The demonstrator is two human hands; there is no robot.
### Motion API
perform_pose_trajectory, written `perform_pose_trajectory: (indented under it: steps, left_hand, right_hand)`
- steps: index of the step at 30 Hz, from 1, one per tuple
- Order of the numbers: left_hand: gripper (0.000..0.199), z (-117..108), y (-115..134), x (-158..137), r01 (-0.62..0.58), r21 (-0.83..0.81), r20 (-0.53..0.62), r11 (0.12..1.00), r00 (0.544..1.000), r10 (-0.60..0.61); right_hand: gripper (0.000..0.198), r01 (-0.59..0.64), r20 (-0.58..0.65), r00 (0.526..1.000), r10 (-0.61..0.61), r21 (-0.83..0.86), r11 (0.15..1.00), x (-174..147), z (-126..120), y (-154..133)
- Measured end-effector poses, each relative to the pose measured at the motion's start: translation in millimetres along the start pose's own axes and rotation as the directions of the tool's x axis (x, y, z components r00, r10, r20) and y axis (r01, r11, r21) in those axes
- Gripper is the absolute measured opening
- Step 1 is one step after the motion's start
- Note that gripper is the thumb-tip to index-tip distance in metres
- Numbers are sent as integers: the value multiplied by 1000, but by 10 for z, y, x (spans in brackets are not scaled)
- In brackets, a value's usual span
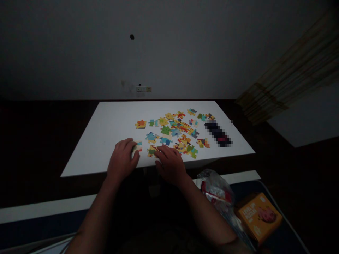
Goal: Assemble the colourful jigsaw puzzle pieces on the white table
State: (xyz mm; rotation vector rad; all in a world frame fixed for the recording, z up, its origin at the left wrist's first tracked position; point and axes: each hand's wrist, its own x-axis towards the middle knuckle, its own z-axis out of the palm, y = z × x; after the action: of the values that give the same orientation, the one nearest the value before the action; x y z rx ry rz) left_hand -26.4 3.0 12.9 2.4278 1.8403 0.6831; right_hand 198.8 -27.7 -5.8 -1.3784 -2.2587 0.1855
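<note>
My left hand (122, 158) rests at the near edge of the white table (106, 130), thumb and fingers closed about a jigsaw puzzle piece (138, 146) that lies partly under them. To its right, my right hand (171, 163) has its fingertips on another puzzle piece (152, 151), greenish-yellow with a dark line, and the fingers cover part of it. A small gap separates the two pieces. Just beyond the hands lie a blue piece (151, 136) and a green piece (166, 130). An orange piece (140, 124) sits apart, farther left.
Several more colourful pieces (182, 127) are scattered and overlapping on the table's right half. A dark pixelated object (218, 133) lies near the right edge. Below right, a clear plastic bag (215, 188) and an orange puzzle box (259, 217) rest on a dark blue surface.
</note>
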Motion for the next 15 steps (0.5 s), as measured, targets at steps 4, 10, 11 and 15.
perform_pose_trajectory:
  steps: [4,10,11,15]
  left_hand:
    - [28,-1,7,-8,16,52,39,998,999,-18]
    - [31,13,-6,-3,6,84,45,996,999,-10]
    - [30,16,-11,-3,1,87,38,996,999,-4]
    - [30,27,-24,-8,-1,82,1,997,1000,1]
  right_hand:
    - [35,2,1,1000,-2,5,1000,-6,-9,-2]
    - [38,12,-15,1000,-12,-2,1000,-11,-17,-2]
    - [39,13,-17,1000,-13,-2,1000,-11,-16,-1]
    - [40,18,-21,1000,-18,-10,1000,-14,-8,3]
